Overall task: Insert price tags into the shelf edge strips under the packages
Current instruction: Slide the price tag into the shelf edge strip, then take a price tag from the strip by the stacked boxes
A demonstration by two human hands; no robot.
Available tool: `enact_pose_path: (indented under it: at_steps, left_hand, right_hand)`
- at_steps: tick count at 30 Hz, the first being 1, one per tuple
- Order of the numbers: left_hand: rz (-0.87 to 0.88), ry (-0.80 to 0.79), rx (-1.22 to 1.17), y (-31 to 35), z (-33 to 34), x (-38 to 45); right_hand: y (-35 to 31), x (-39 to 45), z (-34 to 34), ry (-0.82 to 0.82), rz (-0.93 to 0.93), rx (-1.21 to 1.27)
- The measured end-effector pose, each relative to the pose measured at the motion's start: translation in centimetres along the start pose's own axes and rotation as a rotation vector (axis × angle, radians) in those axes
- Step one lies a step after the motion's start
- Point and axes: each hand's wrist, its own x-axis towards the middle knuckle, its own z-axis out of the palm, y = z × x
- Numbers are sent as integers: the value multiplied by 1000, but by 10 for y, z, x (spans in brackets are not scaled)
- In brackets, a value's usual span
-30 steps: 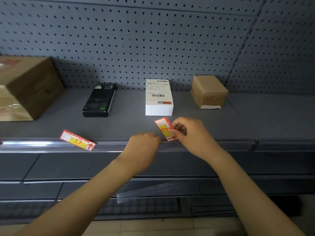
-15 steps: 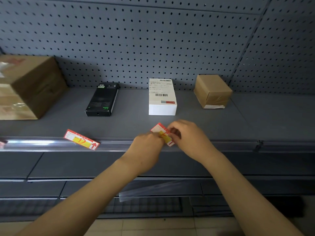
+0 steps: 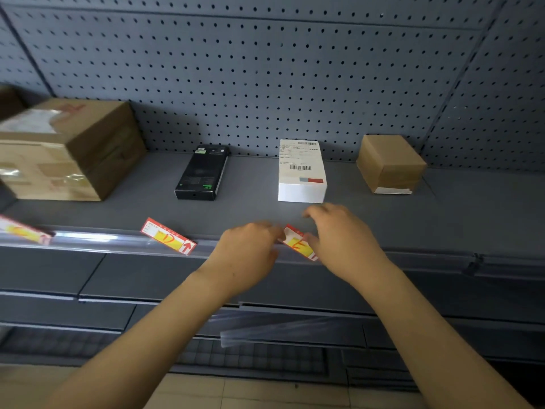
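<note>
A red and yellow price tag (image 3: 298, 242) lies tilted at the clear shelf edge strip (image 3: 112, 242), below the white box (image 3: 301, 172). My left hand (image 3: 247, 255) pinches the tag's left end. My right hand (image 3: 339, 240) holds its right end, fingers curled over it. A second tag (image 3: 168, 237) sits tilted in the strip under the black box (image 3: 203, 172). A third tag (image 3: 22, 233) shows at the far left under the large cardboard box (image 3: 65, 149).
A small brown box (image 3: 389, 163) stands at the back right with bare shelf in front of it. A pegboard wall (image 3: 265, 78) backs the shelf. Lower shelves with a loose clear strip (image 3: 280, 329) lie below my arms.
The tag came down from above the shelf to the edge strip. My left hand went from resting on the strip to pinching the tag's left end. The view shifted slightly left.
</note>
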Motion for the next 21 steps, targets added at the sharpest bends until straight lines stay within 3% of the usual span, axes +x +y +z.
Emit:
enact_pose_path:
  at_steps: [3,10,21]
  left_hand:
    - [-99,49,29,-20,-17,-12]
    - [-343,159,130,-97,-66,-71]
    - [-654,209,252,-246,-129,-205]
  right_hand:
    - [-24,9,-2,124,-56,-17]
    - [-118,33,13,-17,-253,179]
    - [-329,78,31,-59,-564,290]
